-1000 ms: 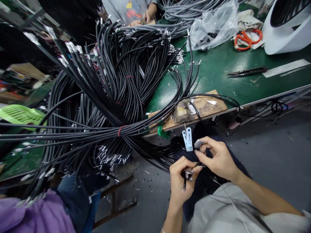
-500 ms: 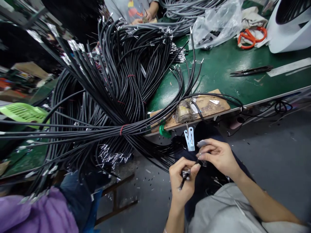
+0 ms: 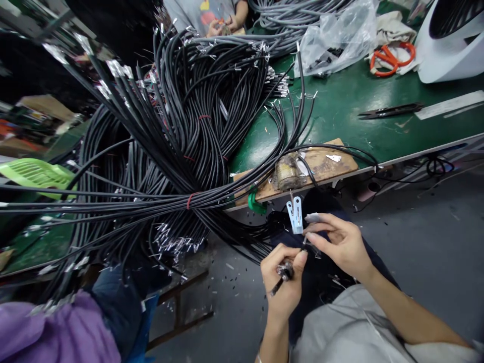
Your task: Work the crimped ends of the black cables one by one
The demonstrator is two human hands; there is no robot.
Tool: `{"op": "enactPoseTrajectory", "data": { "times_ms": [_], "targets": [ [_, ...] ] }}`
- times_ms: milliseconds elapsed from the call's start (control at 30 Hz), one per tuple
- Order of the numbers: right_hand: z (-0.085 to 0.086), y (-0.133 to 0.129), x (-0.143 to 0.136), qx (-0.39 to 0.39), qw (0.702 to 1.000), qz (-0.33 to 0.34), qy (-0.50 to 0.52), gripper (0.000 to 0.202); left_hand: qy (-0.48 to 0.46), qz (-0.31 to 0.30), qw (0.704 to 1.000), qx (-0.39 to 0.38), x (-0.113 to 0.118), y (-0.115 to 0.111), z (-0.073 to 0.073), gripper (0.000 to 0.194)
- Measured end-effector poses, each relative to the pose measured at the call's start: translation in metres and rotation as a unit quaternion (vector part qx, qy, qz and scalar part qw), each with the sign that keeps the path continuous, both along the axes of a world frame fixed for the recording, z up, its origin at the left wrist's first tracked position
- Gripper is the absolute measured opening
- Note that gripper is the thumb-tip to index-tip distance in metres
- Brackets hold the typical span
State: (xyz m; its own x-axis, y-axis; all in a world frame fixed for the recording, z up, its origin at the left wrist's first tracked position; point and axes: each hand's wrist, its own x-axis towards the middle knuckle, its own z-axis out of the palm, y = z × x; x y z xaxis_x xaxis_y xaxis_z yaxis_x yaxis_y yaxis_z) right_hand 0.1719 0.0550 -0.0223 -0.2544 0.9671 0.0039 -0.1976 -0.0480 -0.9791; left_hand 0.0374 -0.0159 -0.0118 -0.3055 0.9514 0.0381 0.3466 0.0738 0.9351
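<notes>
below the blue clip (image 3: 295, 217), the left hand (image 3: 282, 277) clasps a black cable (image 3: 277, 287); the right hand (image 3: 342, 245) has narrowed fingers, any pinch unclear. best brace the cable firmly, clear of the clip.

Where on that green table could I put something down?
Bare table shows between the bag, the snips and the board; another patch lies between the snips and the table's front edge. It's crowded on the left, where black cables pile up and hang past the edge.
</notes>
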Motion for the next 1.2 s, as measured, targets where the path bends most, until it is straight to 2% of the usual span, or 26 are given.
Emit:
{"op": "enactPoseTrajectory", "data": {
  "times_ms": [167,333,433,533,600,667,733,767,833,900,967,1033,1200],
  "targets": [
    [-0.001,-0.002,-0.002,-0.03,0.999,0.007,-0.025,0.018,-0.01,0.01,1.0,-0.007,-0.001,-0.001,-0.002,0.022],
    [-0.005,0.0,0.0,-0.03,0.999,0.044,0.004,0.017,-0.031,0.009,0.999,-0.017,0.002,0.001,-0.003,0.024],
    [0.0,-0.001,-0.003,0.073,0.995,0.06,-0.045,0.017,-0.041,0.005,0.999,-0.027,0.005,0.002,-0.003,0.032],
    [0.006,0.001,-0.004,0.241,0.961,0.034,-0.129,0.027,-0.054,-0.003,0.997,-0.05,0.001,0.004,0.0,0.042],
    [0.009,0.004,-0.002,0.293,0.945,0.061,-0.134,0.035,-0.079,-0.051,0.993,-0.077,-0.007,0.007,0.005,0.048],
    [0.008,0.006,0.0,0.258,0.951,0.151,-0.077,0.038,-0.1,-0.151,0.981,-0.071,-0.016,0.011,0.01,0.051],
    [0.006,0.005,0.0,0.137,0.959,0.246,0.037,0.042,-0.115,-0.238,0.964,-0.015,-0.024,0.016,0.013,0.05],
    [0.004,0.004,-0.001,0.054,0.954,0.277,0.098,0.045,-0.118,-0.254,0.96,0.021,-0.027,0.018,0.013,0.047],
    [0.0,0.002,-0.004,-0.116,0.928,0.307,0.174,0.048,-0.116,-0.233,0.962,0.079,-0.027,0.021,0.01,0.039],
    [-0.002,0.005,-0.006,-0.227,0.906,0.312,0.172,0.046,-0.102,-0.189,0.971,0.103,-0.024,0.022,0.006,0.031],
    [-0.001,0.015,-0.005,-0.255,0.906,0.313,0.125,0.042,-0.09,-0.154,0.979,0.101,-0.02,0.021,0.002,0.025],
    [0.002,0.031,-0.003,-0.239,0.923,0.292,0.082,0.038,-0.09,-0.125,0.984,0.092,-0.016,0.019,0.001,0.022],
    [0.017,0.061,-0.009,-0.171,0.968,0.171,0.068,0.04,-0.123,-0.099,0.981,0.111,-0.014,0.016,-0.001,0.018]
  ]
}}
